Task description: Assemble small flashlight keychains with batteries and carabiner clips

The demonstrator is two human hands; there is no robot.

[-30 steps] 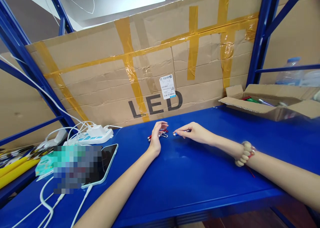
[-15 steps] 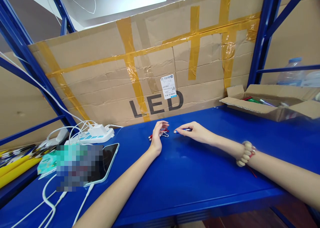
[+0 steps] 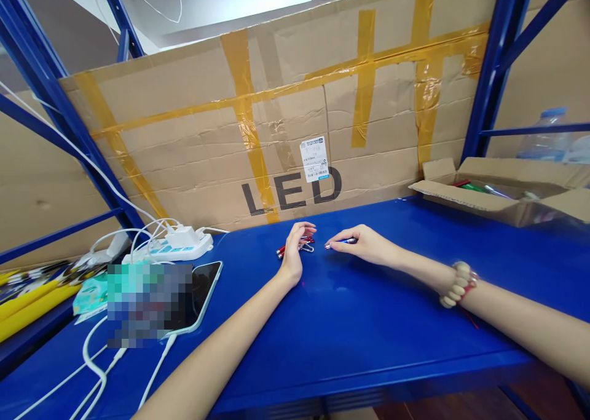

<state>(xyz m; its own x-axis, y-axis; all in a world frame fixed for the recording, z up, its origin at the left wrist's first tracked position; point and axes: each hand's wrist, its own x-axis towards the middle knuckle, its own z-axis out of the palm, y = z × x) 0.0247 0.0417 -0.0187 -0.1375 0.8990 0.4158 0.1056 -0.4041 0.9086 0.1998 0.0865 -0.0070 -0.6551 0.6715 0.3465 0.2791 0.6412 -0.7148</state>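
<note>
My right hand pinches a blue pen-shaped torch with a silver tip, held just over the blue shelf top and pointing left. To its left, my left hand rests on its edge, fingers loosely curved and holding nothing I can see. Slim red metal torches lie at that hand, partly hidden behind it, with a small silver clip showing on its right side. A faint red dot shows on the shelf near my left wrist.
A phone, white cables and a power strip occupy the left. An open cardboard box with colored torches stands at the back right. Taped cardboard walls the back, between blue posts.
The view has shifted slightly, so most things appear a little further right. Both hands keep nearly the same pose. A faint red dot now shows near my left wrist.
</note>
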